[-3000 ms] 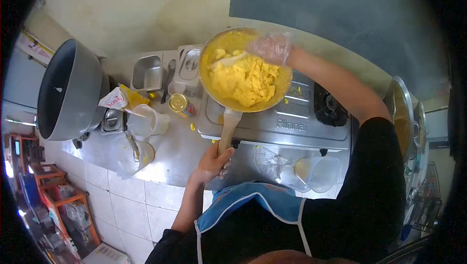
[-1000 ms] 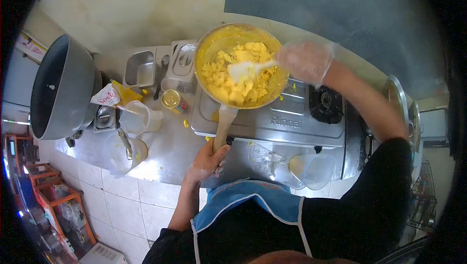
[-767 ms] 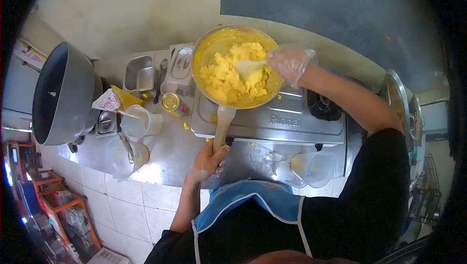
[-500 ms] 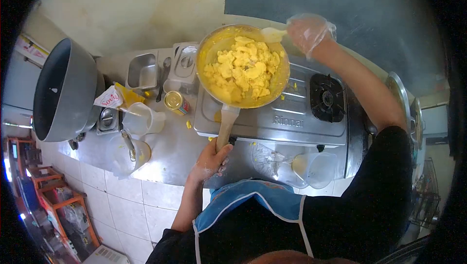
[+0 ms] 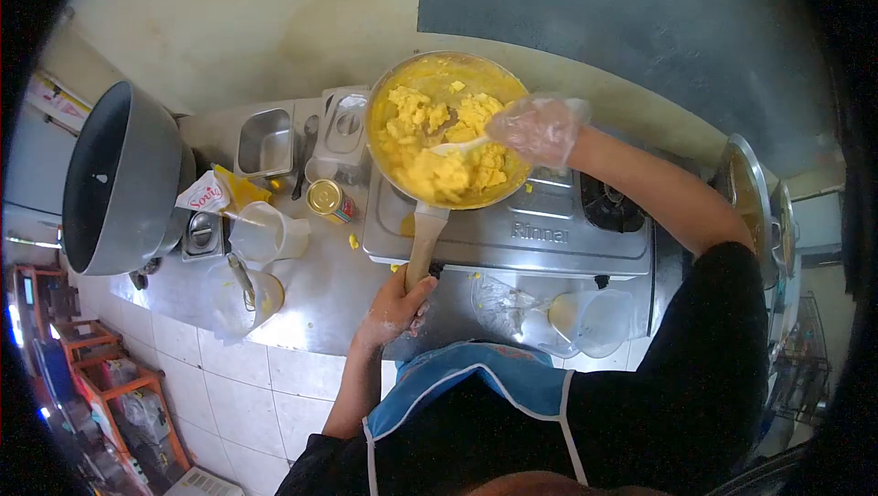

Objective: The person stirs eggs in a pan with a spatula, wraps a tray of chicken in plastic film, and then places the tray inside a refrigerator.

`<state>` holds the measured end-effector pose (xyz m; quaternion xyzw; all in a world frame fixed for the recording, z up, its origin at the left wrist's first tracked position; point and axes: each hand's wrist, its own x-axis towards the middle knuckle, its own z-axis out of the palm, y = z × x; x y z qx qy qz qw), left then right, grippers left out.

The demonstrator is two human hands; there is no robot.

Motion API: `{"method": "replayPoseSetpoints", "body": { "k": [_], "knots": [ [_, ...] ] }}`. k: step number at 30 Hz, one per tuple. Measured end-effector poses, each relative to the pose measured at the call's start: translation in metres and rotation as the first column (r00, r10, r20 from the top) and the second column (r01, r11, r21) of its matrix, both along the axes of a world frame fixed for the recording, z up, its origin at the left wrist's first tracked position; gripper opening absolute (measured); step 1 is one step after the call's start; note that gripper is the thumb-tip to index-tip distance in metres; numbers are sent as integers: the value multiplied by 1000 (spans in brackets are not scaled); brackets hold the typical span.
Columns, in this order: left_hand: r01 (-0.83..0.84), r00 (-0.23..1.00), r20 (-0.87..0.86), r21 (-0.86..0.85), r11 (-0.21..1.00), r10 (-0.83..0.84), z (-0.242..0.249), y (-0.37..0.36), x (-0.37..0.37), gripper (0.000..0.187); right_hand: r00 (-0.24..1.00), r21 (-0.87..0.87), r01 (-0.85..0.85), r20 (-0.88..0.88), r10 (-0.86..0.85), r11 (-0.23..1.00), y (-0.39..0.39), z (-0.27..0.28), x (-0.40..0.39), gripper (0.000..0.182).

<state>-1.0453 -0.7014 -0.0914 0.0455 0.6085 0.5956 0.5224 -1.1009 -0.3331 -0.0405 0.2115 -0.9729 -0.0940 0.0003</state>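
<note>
My left hand [image 5: 394,309] is wrapped round the wooden handle [image 5: 424,242] of a wide pan [image 5: 377,144] on the left side of the gas stove [image 5: 498,238]. Lumpy yellow food [image 5: 480,112] lies in the pan. A clear plastic glove covers my right hand [image 5: 538,128], which is closed on a pale spatula [image 5: 460,145] over the pan's right side. The spatula's blade is down among the yellow lumps and partly hidden by them.
At the left stand a big grey pot [image 5: 137,176], a can [image 5: 329,201], plastic jugs [image 5: 268,232], a whisk in a container [image 5: 249,295] and metal trays [image 5: 266,142]. Right of the pan is a bare burner [image 5: 611,203]; a clear container [image 5: 604,322] sits at the front edge.
My right hand has moved left and down with the spatula, from the pan's upper right rim into the food. The lumps have shifted and spread apart. My left hand still holds the handle.
</note>
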Motion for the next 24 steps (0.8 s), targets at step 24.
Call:
{"method": "replayPoseSetpoints", "body": {
  "k": [24],
  "knots": [
    [-29, 999, 25, -1, 1000, 29, 0, 1, 2, 25, 804, 416, 304, 371, -465, 857, 6, 90, -27, 22]
  ]
}}
